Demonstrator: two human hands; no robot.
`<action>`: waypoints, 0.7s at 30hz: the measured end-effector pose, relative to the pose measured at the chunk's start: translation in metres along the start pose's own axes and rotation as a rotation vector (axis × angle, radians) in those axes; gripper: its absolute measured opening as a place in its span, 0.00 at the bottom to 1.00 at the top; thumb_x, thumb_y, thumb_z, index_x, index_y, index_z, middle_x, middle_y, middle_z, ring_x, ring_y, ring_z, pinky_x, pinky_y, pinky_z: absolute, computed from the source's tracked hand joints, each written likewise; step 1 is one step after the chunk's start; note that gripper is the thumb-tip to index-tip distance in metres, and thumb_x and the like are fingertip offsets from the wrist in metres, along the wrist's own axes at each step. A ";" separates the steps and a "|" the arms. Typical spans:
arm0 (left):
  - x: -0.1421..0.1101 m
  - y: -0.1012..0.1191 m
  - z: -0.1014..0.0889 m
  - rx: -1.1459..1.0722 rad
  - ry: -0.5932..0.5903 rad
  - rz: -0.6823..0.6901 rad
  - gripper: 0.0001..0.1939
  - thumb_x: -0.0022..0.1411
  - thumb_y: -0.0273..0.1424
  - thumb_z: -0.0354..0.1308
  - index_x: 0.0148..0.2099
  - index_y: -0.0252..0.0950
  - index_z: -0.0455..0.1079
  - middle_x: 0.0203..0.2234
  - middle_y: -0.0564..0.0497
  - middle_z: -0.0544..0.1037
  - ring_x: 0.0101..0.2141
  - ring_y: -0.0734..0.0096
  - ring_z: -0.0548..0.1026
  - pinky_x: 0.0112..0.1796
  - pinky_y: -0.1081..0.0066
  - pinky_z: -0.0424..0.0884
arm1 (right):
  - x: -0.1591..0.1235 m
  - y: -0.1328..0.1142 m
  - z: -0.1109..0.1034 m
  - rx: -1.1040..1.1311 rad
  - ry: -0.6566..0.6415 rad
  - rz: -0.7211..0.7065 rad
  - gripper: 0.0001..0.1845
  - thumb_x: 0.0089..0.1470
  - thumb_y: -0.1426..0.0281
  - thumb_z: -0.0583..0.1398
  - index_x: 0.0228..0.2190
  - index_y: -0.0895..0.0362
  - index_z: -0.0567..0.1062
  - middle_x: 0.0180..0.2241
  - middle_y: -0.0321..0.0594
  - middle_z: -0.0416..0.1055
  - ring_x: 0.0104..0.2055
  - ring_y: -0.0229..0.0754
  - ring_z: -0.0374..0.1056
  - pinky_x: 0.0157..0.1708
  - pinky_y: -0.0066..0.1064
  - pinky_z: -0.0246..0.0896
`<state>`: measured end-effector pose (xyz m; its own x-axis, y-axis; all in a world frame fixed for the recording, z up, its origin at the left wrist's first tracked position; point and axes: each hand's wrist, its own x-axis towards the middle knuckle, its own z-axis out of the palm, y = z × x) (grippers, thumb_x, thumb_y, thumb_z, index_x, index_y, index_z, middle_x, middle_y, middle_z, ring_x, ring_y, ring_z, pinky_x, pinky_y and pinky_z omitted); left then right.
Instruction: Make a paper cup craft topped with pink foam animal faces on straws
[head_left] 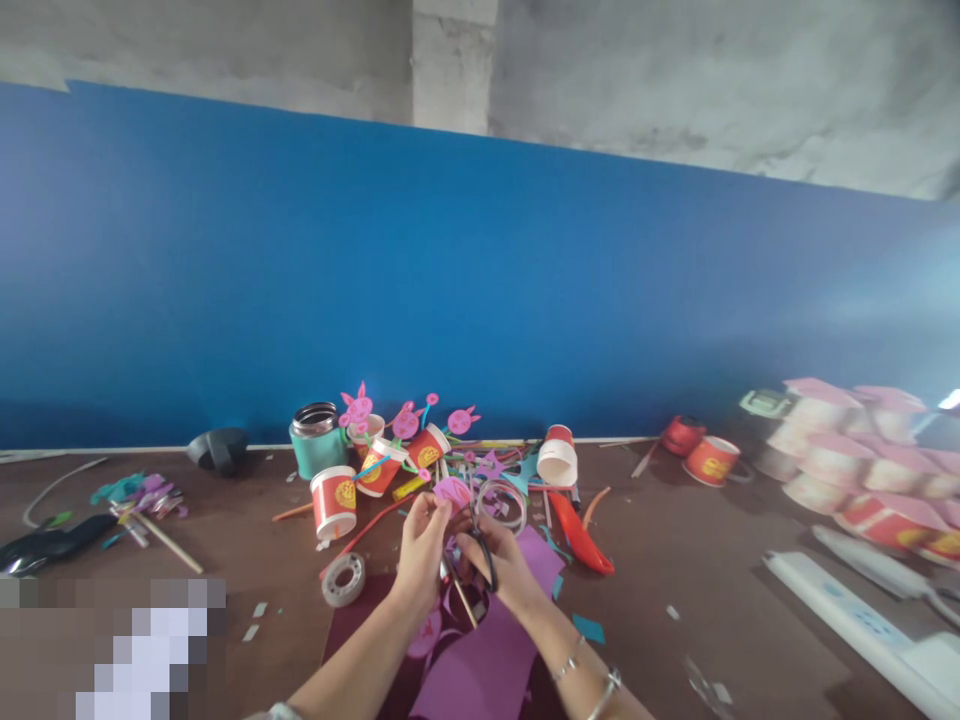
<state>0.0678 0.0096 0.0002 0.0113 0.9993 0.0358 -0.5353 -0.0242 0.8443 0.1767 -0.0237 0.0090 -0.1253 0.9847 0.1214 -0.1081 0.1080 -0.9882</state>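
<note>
My left hand (pixel 421 548) pinches a small pink paper shape (pixel 452 492) just above the brown table (pixel 225 550). My right hand (pixel 501 562) is closed on black-handled scissors (pixel 486 558), whose blades point at the pink shape. Both hands hover over purple paper sheets (pixel 487 660) lying in front of me. A thin wooden stick (pixel 459 594) lies between the hands. A roll of clear tape (pixel 344 579) rests just left of my left hand.
Red-and-white paper cups (pixel 334 500) with pink cutouts, a teal jar (pixel 318 440) and paper scraps crowd the space beyond my hands. More cups with pink lids (pixel 870 470) pile up at the right. A blue wall (pixel 480 300) backs the table.
</note>
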 end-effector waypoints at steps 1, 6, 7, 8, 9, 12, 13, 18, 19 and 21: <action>0.000 0.000 0.000 0.006 0.003 0.003 0.14 0.48 0.39 0.63 0.30 0.36 0.65 0.25 0.54 0.73 0.29 0.72 0.73 0.34 0.72 0.67 | 0.000 0.000 0.000 -0.005 0.000 0.000 0.20 0.43 0.54 0.64 0.27 0.59 0.70 0.15 0.29 0.63 0.15 0.31 0.59 0.16 0.22 0.52; 0.000 0.001 0.001 0.015 0.010 0.014 0.13 0.48 0.38 0.63 0.30 0.36 0.65 0.25 0.54 0.73 0.29 0.72 0.73 0.35 0.73 0.67 | 0.000 0.003 0.000 -0.017 0.006 -0.006 0.21 0.43 0.53 0.64 0.28 0.59 0.71 0.15 0.29 0.62 0.15 0.31 0.58 0.16 0.23 0.53; 0.000 0.001 0.001 0.016 0.013 0.014 0.13 0.48 0.38 0.63 0.30 0.36 0.65 0.24 0.54 0.73 0.29 0.72 0.73 0.35 0.73 0.67 | 0.000 0.003 0.000 -0.023 0.011 -0.008 0.21 0.43 0.52 0.64 0.28 0.59 0.71 0.16 0.29 0.63 0.15 0.31 0.58 0.16 0.23 0.53; -0.001 0.002 0.001 0.017 0.017 0.012 0.14 0.48 0.39 0.64 0.29 0.36 0.65 0.24 0.54 0.73 0.29 0.72 0.73 0.34 0.73 0.67 | 0.000 0.003 0.000 -0.030 0.014 -0.009 0.22 0.43 0.52 0.63 0.28 0.59 0.71 0.16 0.29 0.63 0.15 0.31 0.57 0.16 0.23 0.52; -0.001 0.002 0.002 0.017 0.020 0.008 0.14 0.47 0.39 0.64 0.29 0.36 0.65 0.24 0.54 0.73 0.29 0.71 0.73 0.34 0.73 0.67 | 0.000 0.003 0.000 -0.039 0.017 -0.008 0.22 0.44 0.52 0.63 0.28 0.59 0.71 0.15 0.29 0.62 0.15 0.31 0.57 0.16 0.23 0.52; -0.001 0.003 0.003 0.000 0.017 -0.011 0.15 0.47 0.39 0.64 0.29 0.36 0.64 0.22 0.55 0.72 0.27 0.72 0.73 0.32 0.73 0.67 | 0.000 0.003 0.000 -0.062 0.019 0.004 0.23 0.44 0.51 0.62 0.28 0.59 0.71 0.13 0.28 0.61 0.14 0.31 0.56 0.15 0.23 0.50; -0.001 0.004 0.003 -0.011 0.010 -0.017 0.15 0.47 0.38 0.64 0.29 0.36 0.63 0.22 0.56 0.71 0.27 0.73 0.73 0.32 0.73 0.67 | 0.000 0.003 0.000 -0.067 0.019 0.007 0.23 0.44 0.50 0.62 0.28 0.59 0.71 0.13 0.28 0.60 0.14 0.31 0.56 0.15 0.23 0.49; -0.002 0.004 0.003 -0.072 -0.028 -0.039 0.13 0.50 0.35 0.63 0.30 0.36 0.62 0.22 0.57 0.70 0.26 0.75 0.72 0.32 0.75 0.66 | 0.000 0.003 0.000 -0.064 0.025 0.003 0.22 0.45 0.52 0.62 0.28 0.59 0.70 0.12 0.27 0.59 0.13 0.31 0.55 0.14 0.23 0.48; -0.002 0.004 0.003 -0.079 -0.029 -0.040 0.12 0.50 0.35 0.63 0.30 0.36 0.62 0.22 0.57 0.69 0.26 0.76 0.71 0.32 0.75 0.66 | 0.000 0.003 0.000 -0.061 0.026 0.007 0.21 0.45 0.52 0.62 0.28 0.59 0.69 0.12 0.27 0.59 0.13 0.31 0.55 0.14 0.22 0.47; -0.002 0.003 0.003 -0.093 -0.027 -0.037 0.12 0.50 0.35 0.63 0.30 0.36 0.62 0.21 0.57 0.69 0.25 0.76 0.71 0.31 0.75 0.66 | 0.000 0.002 0.000 -0.063 0.022 0.022 0.21 0.44 0.52 0.63 0.27 0.58 0.68 0.11 0.27 0.59 0.12 0.30 0.54 0.14 0.22 0.46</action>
<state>0.0681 0.0079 0.0043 0.0549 0.9983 0.0213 -0.6100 0.0167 0.7922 0.1764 -0.0231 0.0068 -0.1048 0.9896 0.0980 -0.0436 0.0939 -0.9946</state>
